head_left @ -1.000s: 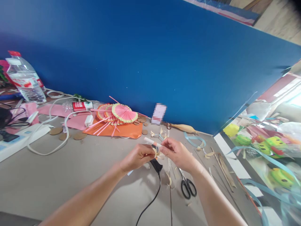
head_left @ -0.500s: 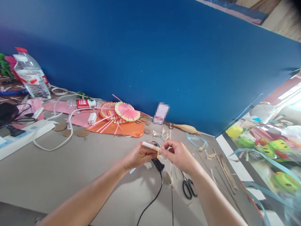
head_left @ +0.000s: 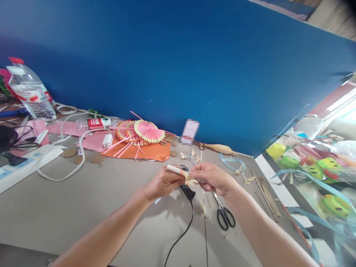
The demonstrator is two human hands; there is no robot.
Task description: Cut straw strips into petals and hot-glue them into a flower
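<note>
Over the middle of the grey table, my left hand is closed round a white and orange stick, which points up to the left. At the stick's right end a small cream flower-like piece shows. My right hand is pinched just right of that piece, touching its edge; exactly what its fingers grip is too small to tell. Beneath the hands lies a black device with a cable. Black-handled scissors rest below my right hand.
Pink paper fans lie on orange paper behind my left hand. A power strip, white cables and water bottles stand at the left. Blue ribbon, dried husks and bagged green items lie right. A blue panel rises behind.
My right hand has turned flatter and shifted slightly right, uncovering more of the cream piece. My left hand keeps the stick in nearly the same place. The view has shifted slightly.
</note>
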